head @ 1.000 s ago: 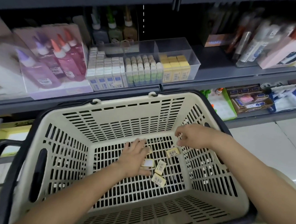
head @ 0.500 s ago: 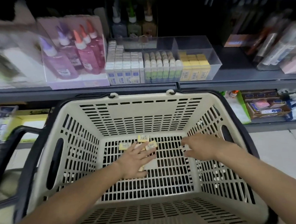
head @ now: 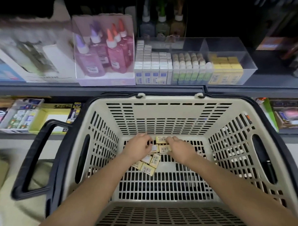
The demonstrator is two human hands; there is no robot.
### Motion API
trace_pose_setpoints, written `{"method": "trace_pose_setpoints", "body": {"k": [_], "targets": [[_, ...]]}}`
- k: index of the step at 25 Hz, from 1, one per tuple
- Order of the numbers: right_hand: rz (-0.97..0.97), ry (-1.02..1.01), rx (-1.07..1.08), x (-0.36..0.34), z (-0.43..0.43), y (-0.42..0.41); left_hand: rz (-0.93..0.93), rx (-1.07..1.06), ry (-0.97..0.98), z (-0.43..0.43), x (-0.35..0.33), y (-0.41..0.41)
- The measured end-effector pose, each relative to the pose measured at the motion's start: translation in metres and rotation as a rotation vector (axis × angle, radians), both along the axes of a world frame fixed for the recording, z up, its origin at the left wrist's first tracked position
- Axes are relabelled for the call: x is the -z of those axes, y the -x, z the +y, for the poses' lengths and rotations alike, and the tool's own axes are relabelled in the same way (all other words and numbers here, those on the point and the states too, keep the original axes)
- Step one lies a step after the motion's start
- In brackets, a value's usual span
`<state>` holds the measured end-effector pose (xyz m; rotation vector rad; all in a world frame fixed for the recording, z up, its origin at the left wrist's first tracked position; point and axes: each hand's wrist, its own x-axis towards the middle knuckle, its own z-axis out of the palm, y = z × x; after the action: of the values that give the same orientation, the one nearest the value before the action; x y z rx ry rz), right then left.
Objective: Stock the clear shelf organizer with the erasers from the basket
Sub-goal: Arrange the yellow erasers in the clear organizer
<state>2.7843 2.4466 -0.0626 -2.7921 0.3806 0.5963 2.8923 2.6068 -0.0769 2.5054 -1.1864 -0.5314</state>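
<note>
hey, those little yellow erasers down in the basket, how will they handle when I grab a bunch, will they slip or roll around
The yellow erasers are small flat-sided blocks, so they will probably slide rather than roll. Their wrappers look glossy, so a handful could slip apart. They lie scattered at odd angles on the basket floor, so they seem light; its slots look too narrow to let them through.

- Even, soft overhead light; the cream basket [head: 168, 113] and both forearms are bright, with only faint shadows.
- The upper shelf recess [head: 224, 19] falls into deep darkness.
- Motion blur smears the left-hand boxes [head: 28, 58] and the far right edge.
- Wide-angle distortion bows the shelf edge [head: 112, 89] and basket rim.
- Mild sheen on the clear shelf organizer [head: 231, 46].
</note>
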Motion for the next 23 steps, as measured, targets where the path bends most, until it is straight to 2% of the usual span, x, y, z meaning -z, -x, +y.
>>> {"method": "trace_pose_setpoints", "body": {"k": [4, 7, 9, 12, 15, 18, 20, 23], "targets": [[-0.041, -0.033, 0.005, 0.008, -0.005, 0.009, 0.031, -0.017, -0.057, -0.008, 0.011, 0.008], [-0.039, -0.114, 0.035, 0.008, -0.01, 0.011, 0.089, -0.218, 0.007, 0.001, 0.015, -0.002], [-0.034, -0.132, 0.081, 0.007, -0.016, 0.01, 0.095, -0.257, -0.057, 0.012, 0.019, -0.012], [-0.077, -0.199, 0.201, 0.006, -0.02, 0.012, 0.211, -0.24, -0.144, 0.021, 0.022, -0.018], [-0.13, -0.394, 0.341, 0.0, -0.02, 0.012, 0.324, -0.29, -0.153, 0.021, 0.018, -0.018], [-0.118, -0.655, 0.418, -0.009, -0.015, 0.007, 0.4, -0.401, -0.012, 0.013, 0.005, -0.017], [-0.095, -0.838, 0.441, -0.014, -0.009, 0.002, 0.574, -0.502, 0.089, 0.001, -0.009, -0.013], [-0.148, -0.969, 0.478, -0.017, 0.004, -0.005, 1.173, -0.542, 0.127, -0.013, -0.024, -0.001]]}}
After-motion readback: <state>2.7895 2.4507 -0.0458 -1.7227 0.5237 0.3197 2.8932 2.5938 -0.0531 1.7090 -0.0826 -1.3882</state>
